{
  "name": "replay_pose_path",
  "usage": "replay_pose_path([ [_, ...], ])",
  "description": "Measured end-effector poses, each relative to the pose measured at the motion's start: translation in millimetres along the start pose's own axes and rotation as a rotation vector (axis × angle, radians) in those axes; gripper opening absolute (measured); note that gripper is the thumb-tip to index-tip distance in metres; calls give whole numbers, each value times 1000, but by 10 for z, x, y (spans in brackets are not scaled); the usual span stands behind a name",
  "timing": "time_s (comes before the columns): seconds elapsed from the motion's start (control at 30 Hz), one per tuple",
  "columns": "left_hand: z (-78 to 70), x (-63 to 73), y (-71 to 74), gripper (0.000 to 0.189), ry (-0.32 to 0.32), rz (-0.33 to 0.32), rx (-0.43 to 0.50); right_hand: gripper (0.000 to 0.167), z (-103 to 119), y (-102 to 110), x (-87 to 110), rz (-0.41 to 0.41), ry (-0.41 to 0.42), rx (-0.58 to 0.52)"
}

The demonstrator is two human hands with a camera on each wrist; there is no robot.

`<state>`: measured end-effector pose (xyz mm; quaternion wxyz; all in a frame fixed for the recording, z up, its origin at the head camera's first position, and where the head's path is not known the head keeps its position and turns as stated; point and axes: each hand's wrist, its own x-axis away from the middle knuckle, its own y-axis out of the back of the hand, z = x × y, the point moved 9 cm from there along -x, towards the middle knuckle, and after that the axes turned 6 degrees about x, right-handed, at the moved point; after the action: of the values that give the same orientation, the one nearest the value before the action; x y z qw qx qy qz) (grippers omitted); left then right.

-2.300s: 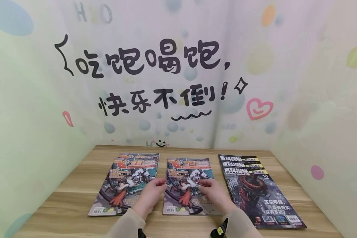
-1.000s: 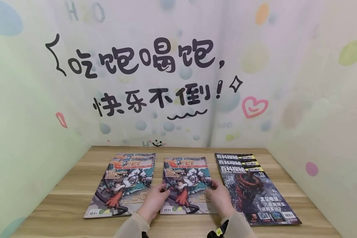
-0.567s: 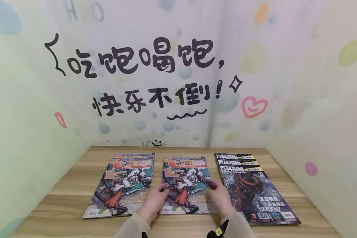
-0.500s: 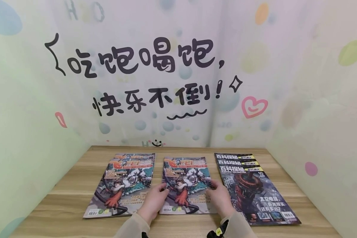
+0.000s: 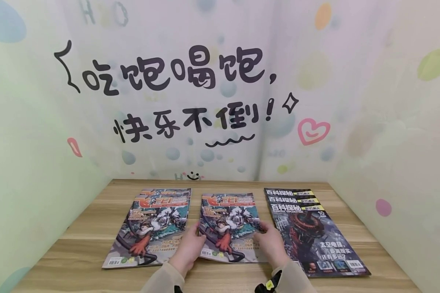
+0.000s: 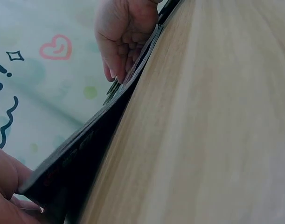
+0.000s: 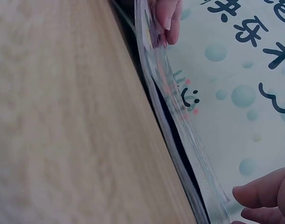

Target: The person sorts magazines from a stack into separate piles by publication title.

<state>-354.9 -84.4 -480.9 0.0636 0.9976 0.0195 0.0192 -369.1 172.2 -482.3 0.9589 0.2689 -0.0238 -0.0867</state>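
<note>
The middle comic magazine (image 5: 229, 232), with a red-gloved figure on its cover, lies between the two hands. My left hand (image 5: 188, 246) pinches its left edge, thumb on top and fingers beneath. In the left wrist view that edge of the magazine (image 6: 67, 163) is raised, with a dark gap over the wood, and the left hand (image 6: 11, 186) grips its corner. My right hand (image 5: 273, 244) is at the opposite edge, thumb over the cover. From the right wrist view, the right hand (image 7: 266, 196) has thumb and fingers apart at the magazine's edge (image 7: 198, 158).
Overlapping copies of the same comic magazine (image 5: 150, 228) lie on the left. To the right, several science magazines (image 5: 315, 236) are fanned out, the lowest part beside my right hand. The wooden table (image 5: 80, 252) is enclosed by printed walls (image 5: 220, 162).
Both hands moved outward from over the middle magazine to its side edges. Within the last half second, the left hand has raised the left edge slightly. The side stacks stay put.
</note>
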Motion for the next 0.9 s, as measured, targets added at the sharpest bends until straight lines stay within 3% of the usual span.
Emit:
replay_pose_path([
  [0.43, 25, -15, -71, 60, -20, 72, 149, 55, 3, -16, -6, 2, -12, -31],
  [0.67, 122, -61, -84, 61, 36, 76, 304, 55, -15, -14, -21, -10, -23, -95],
  [0.9, 135, -43, -65, 62, 79, 75, 377, 55, -40, -8, -32, 15, -49, -123],
])
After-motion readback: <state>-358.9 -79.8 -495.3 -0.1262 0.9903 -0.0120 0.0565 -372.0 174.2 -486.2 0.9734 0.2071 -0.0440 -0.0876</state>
